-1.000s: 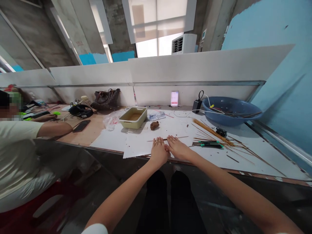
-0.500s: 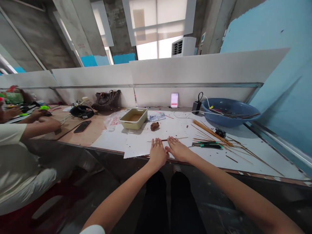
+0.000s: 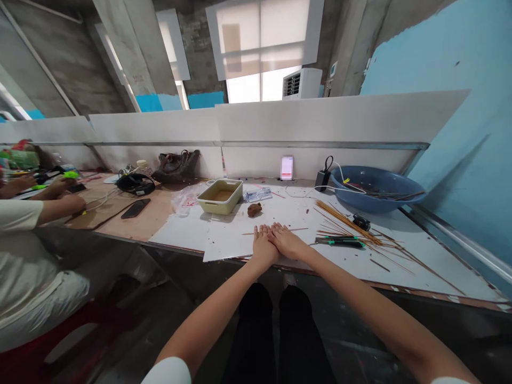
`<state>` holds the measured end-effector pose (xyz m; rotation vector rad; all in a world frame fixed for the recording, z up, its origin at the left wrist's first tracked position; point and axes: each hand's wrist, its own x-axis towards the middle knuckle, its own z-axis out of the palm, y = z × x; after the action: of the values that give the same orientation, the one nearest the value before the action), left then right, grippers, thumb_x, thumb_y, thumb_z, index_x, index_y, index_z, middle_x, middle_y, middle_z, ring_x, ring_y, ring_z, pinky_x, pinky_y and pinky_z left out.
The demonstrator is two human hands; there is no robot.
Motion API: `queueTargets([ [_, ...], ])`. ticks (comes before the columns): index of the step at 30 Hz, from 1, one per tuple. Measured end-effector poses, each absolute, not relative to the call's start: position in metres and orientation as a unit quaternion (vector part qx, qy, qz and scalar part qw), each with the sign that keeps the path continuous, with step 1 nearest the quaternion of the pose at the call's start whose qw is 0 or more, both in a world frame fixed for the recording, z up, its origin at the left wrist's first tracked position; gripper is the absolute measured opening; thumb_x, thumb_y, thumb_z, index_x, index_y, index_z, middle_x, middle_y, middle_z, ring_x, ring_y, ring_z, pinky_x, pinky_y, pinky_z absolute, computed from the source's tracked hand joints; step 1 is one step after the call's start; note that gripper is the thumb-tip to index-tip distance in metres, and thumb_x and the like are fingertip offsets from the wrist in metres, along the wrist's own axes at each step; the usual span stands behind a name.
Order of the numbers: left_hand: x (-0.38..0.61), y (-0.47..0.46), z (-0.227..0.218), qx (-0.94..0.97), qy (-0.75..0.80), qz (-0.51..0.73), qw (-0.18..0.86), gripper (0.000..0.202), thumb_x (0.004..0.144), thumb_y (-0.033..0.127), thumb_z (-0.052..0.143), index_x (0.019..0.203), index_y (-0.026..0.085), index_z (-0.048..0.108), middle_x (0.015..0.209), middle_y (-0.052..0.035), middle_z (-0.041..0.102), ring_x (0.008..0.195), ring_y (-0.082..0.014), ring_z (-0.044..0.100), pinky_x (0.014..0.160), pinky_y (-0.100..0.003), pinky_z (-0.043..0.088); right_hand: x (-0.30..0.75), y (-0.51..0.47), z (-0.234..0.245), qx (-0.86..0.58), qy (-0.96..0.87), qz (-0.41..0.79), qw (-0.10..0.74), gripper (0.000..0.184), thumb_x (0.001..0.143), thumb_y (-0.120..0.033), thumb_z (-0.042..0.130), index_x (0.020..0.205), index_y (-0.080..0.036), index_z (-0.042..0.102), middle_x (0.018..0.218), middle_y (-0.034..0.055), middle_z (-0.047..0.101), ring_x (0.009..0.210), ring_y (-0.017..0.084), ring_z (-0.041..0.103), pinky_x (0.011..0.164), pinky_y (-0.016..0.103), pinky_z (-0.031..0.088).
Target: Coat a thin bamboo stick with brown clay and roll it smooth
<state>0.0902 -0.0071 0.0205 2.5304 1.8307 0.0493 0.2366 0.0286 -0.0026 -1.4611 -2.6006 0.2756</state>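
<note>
My left hand (image 3: 264, 245) lies flat, palm down, on the white board near the table's front edge. Beside it my right hand (image 3: 286, 240) is flat too, its fingers touching or slightly overlapping the left. Under the fingers of both hands runs a thin brown stick (image 3: 299, 229); its two ends stick out left and right, and its middle is hidden. Just beyond the hands sits a brown lump (image 3: 254, 209) that looks like clay. To the right lie green-and-black cutters or knives (image 3: 340, 241) and a bundle of thin tan sticks (image 3: 344, 217).
A pale yellow basin (image 3: 220, 207) with brownish contents stands behind left. At the back right is a large blue bowl (image 3: 378, 200) holding sticks. A lit phone (image 3: 287, 167) leans on the partition; a dark phone (image 3: 135, 208) lies left. Another person (image 3: 36, 234) works at far left.
My hands have come together along the stick, closing the gap between their fingers. Less of the stick's middle shows. The other person's arm has shifted left.
</note>
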Motion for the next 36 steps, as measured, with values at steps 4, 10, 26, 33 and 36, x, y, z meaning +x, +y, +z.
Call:
queueTargets([
  [4,0.082,-0.035,0.002,0.817,0.575,0.040,-0.002,0.076,0.106,0.037,0.044,0.175,0.005,0.036,0.181,-0.0209,0.035,0.172,-0.0350,0.027,0.142,-0.055,0.012,0.247,-0.002,-0.016,-0.475,-0.871,0.092,0.084,0.085,0.118,-0.060,0.017,0.174,0.002,0.032,0.181,0.0276,0.026,0.172,0.035,0.021,0.140,0.057,0.021],
  [10,0.078,-0.031,0.012,0.801,0.597,0.040,0.017,0.078,0.104,0.032,0.040,0.173,-0.003,0.032,0.181,-0.0229,0.031,0.172,-0.0317,0.025,0.143,-0.050,0.011,0.248,0.005,-0.012,-0.478,-0.871,0.074,0.084,0.085,0.117,-0.062,0.017,0.174,-0.001,0.035,0.180,0.0277,0.031,0.171,0.036,0.026,0.138,0.058,0.026],
  [26,0.069,-0.038,0.012,0.800,0.598,0.055,-0.011,0.074,0.104,0.030,0.041,0.171,-0.003,0.038,0.178,-0.0239,0.038,0.171,-0.0303,0.031,0.142,-0.051,0.012,0.252,-0.005,-0.014,-0.483,-0.869,0.057,0.097,0.093,0.116,-0.067,0.016,0.173,0.004,0.034,0.180,0.0287,0.029,0.171,0.036,0.024,0.140,0.055,0.020],
  [33,0.072,-0.023,0.027,0.789,0.613,0.035,0.003,0.075,0.103,0.029,0.044,0.170,-0.005,0.038,0.177,-0.0267,0.038,0.170,-0.0328,0.031,0.142,-0.052,0.012,0.243,0.014,-0.002,-0.498,-0.860,0.063,0.090,0.086,0.117,-0.063,0.023,0.173,0.000,0.037,0.178,0.0289,0.033,0.170,0.038,0.028,0.138,0.059,0.022],
  [36,0.069,-0.039,0.020,0.795,0.604,0.046,-0.013,0.075,0.103,0.029,0.044,0.169,-0.005,0.040,0.176,-0.0272,0.041,0.169,-0.0329,0.034,0.142,-0.052,0.011,0.250,-0.005,-0.009,-0.486,-0.866,0.059,0.100,0.095,0.116,-0.067,0.018,0.171,0.008,0.034,0.179,0.0318,0.029,0.171,0.038,0.024,0.140,0.056,0.019],
])
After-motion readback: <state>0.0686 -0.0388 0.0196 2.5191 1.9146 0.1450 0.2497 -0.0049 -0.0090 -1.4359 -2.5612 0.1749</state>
